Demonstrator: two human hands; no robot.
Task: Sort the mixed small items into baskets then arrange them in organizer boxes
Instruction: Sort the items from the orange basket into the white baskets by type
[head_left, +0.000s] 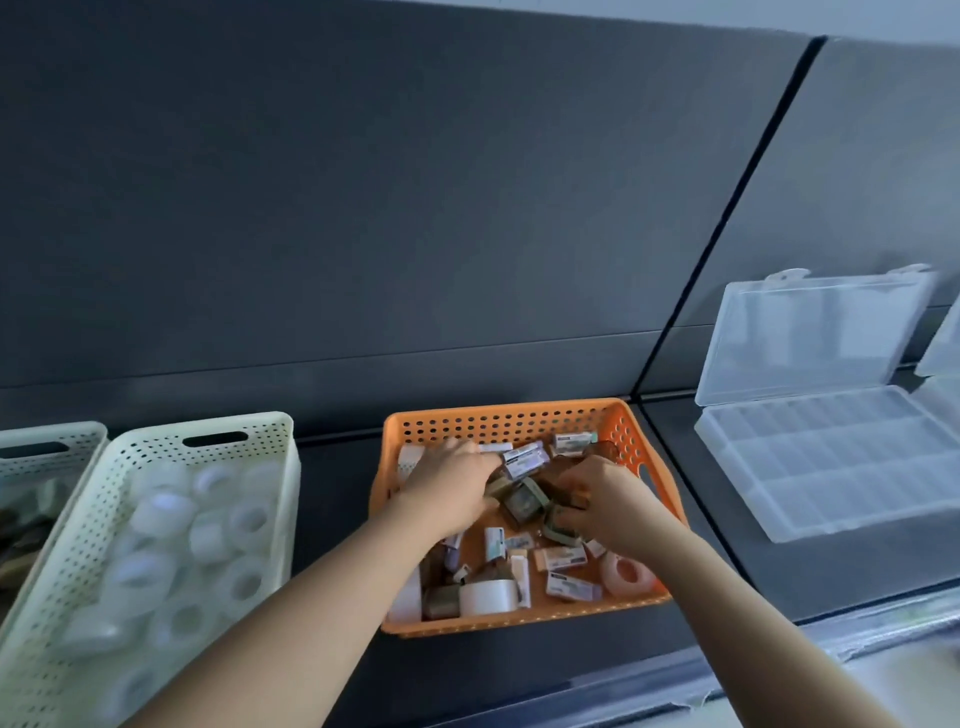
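On the dark bench (332, 499), a cream basket (249, 431) of white tape rolls (161, 512) sits left and an open clear organizer box (831, 457) right of the orange basket (498, 421). In the orange basket, the right hand (602, 499) pinches an olive packet (563, 525). The left hand (447, 478) curls among labelled boxes (524, 460), its grasp unclear.

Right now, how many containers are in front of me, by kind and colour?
Orange basket: 1
Pale baskets: 2, one cut off at the left edge
Clear organizer boxes: 2, both lids open, one cut off at the right edge
Total: 5
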